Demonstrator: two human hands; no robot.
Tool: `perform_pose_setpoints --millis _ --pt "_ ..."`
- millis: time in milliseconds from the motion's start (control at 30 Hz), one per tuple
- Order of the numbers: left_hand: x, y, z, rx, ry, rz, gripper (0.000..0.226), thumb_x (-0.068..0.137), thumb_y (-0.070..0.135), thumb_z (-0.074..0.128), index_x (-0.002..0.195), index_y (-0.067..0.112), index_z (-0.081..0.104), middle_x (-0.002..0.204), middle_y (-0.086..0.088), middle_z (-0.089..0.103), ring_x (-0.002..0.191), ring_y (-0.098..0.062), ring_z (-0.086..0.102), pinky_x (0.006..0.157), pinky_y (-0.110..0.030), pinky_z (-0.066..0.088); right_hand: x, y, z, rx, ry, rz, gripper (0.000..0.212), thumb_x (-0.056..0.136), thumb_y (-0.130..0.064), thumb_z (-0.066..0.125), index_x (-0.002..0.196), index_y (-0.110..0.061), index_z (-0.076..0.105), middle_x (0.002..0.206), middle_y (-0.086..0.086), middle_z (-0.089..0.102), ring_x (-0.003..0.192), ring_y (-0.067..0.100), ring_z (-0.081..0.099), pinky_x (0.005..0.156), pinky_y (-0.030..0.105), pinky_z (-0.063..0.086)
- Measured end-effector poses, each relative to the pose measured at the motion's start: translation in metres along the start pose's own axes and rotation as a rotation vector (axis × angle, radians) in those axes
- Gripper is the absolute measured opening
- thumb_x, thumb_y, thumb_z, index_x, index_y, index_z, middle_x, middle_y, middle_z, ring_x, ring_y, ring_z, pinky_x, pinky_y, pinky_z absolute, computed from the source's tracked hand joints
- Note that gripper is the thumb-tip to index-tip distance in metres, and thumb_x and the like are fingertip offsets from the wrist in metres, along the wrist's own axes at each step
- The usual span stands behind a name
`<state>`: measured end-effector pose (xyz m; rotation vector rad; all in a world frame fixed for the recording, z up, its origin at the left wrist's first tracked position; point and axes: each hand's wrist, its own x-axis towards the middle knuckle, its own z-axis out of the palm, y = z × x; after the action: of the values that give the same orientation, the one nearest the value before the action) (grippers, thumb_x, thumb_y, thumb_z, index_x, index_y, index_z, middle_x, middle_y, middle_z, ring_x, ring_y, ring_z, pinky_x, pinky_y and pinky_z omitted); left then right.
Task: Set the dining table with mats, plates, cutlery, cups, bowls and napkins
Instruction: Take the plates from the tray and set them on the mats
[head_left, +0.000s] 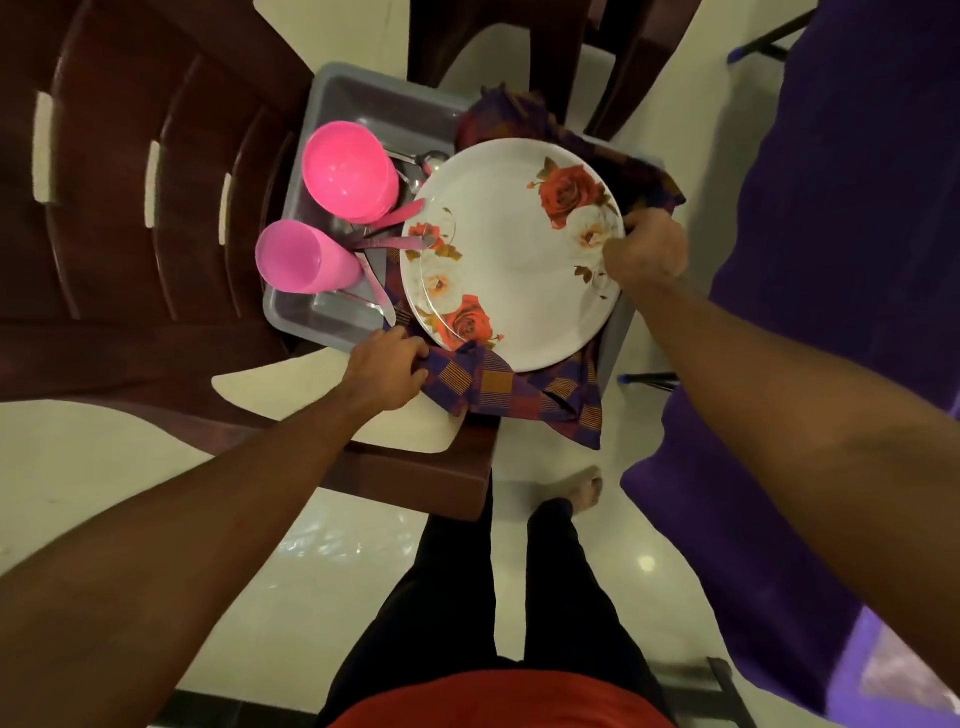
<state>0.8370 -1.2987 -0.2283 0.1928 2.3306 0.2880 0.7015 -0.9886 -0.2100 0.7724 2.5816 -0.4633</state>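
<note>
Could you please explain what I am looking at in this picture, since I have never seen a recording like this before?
There is no machine here. A person wears a camera on the head, and it looks down at their own two arms, legs and the floor. In front of them a grey tub sits on a dark brown chair. The tub holds pink bowls, a pink cup, cutlery, a floral plate and a checked cloth beneath it. The left hand grips the cloth at the near edge. The right hand grips the plate's right rim. The purple cloth at the right probably covers the dining table.
</note>
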Motion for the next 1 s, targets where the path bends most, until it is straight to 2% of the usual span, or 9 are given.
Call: perform_pose_setpoints --millis 200,367,500,633,700,767,833,933,1000 --pt "0.001 0.000 -0.002 0.030 -0.018 0.020 0.036 0.090 0.039 0.064 0.122 0.022 0.063 0.117 -0.005 0.060 0.106 -0.025 0.056 0.088 -0.044 0.053 -0.009 0.006 -0.003 0.085 0.063 0.025 0.027 0.083 -0.015 0.062 0.099 -0.029 0.077 0.097 -0.003 0.075 0.093 0.021 0.069 0.065 0.026 0.045" --pt "-0.003 0.004 -0.003 0.050 -0.022 0.021 0.034 0.091 0.038 0.062 0.121 0.022 0.063 0.118 -0.006 0.061 0.106 -0.025 0.057 0.087 -0.044 0.053 -0.024 0.004 -0.012 0.163 0.104 -0.005 0.027 0.085 -0.015 0.059 0.104 -0.025 0.075 0.101 -0.003 0.074 0.094 0.018 0.068 0.064 0.025 0.042" --pt "-0.010 0.010 -0.006 -0.022 -0.022 -0.017 0.032 0.090 0.035 0.064 0.119 0.020 0.066 0.115 -0.006 0.063 0.102 -0.026 0.060 0.085 -0.044 0.055 -0.036 0.004 -0.023 0.295 0.112 -0.046 0.024 0.090 -0.016 0.058 0.111 -0.023 0.066 0.100 -0.007 0.069 0.084 0.009 0.060 0.052 0.018 0.037" --pt "-0.016 0.025 -0.019 -0.205 0.046 -0.176 0.027 0.090 0.025 0.065 0.112 0.010 0.070 0.109 -0.010 0.071 0.097 -0.029 0.065 0.085 -0.044 0.057 -0.051 0.010 -0.048 0.325 0.125 -0.124 0.021 0.095 -0.022 0.050 0.114 -0.023 0.058 0.095 -0.010 0.062 0.088 0.013 0.061 0.068 0.027 0.051" --pt "-0.019 0.036 -0.029 -0.273 0.096 -0.182 0.025 0.092 0.022 0.063 0.113 0.009 0.069 0.111 -0.008 0.071 0.100 -0.028 0.065 0.085 -0.040 0.054 -0.061 0.013 -0.067 0.352 0.142 -0.163 0.020 0.097 -0.024 0.048 0.115 -0.023 0.058 0.097 -0.010 0.063 0.089 0.014 0.063 0.075 0.033 0.057" --pt "-0.023 0.048 -0.038 -0.373 0.155 -0.170 0.026 0.093 0.021 0.063 0.116 0.012 0.068 0.114 -0.008 0.069 0.103 -0.026 0.064 0.087 -0.038 0.051 -0.073 0.016 -0.088 0.405 0.179 -0.205 0.021 0.097 -0.025 0.049 0.116 -0.022 0.058 0.102 -0.008 0.068 0.088 0.013 0.066 0.074 0.034 0.059" --pt "-0.031 0.064 -0.046 -0.474 0.241 -0.158 0.026 0.093 0.022 0.063 0.118 0.014 0.067 0.114 -0.008 0.068 0.105 -0.026 0.063 0.091 -0.039 0.052 -0.086 0.023 -0.113 0.421 0.234 -0.255 0.021 0.098 -0.026 0.053 0.117 -0.022 0.060 0.108 -0.006 0.071 0.090 0.011 0.067 0.069 0.027 0.056" --pt "-0.047 0.101 -0.060 -0.658 0.362 -0.160 0.024 0.094 0.020 0.060 0.117 0.018 0.067 0.116 -0.002 0.068 0.104 -0.021 0.063 0.091 -0.036 0.052 -0.110 0.047 -0.155 0.454 0.338 -0.302 0.020 0.098 -0.028 0.055 0.115 -0.018 0.062 0.106 -0.008 0.071 0.081 -0.001 0.058 0.058 0.005 0.033" --pt "-0.062 0.133 -0.068 -0.746 0.441 -0.125 0.023 0.095 0.016 0.058 0.116 0.017 0.068 0.116 0.003 0.067 0.104 -0.017 0.062 0.089 -0.029 0.049 -0.126 0.076 -0.184 0.583 0.423 -0.304 0.019 0.097 -0.025 0.057 0.112 -0.015 0.064 0.099 -0.011 0.069 0.069 -0.009 0.057 0.057 0.004 0.038"
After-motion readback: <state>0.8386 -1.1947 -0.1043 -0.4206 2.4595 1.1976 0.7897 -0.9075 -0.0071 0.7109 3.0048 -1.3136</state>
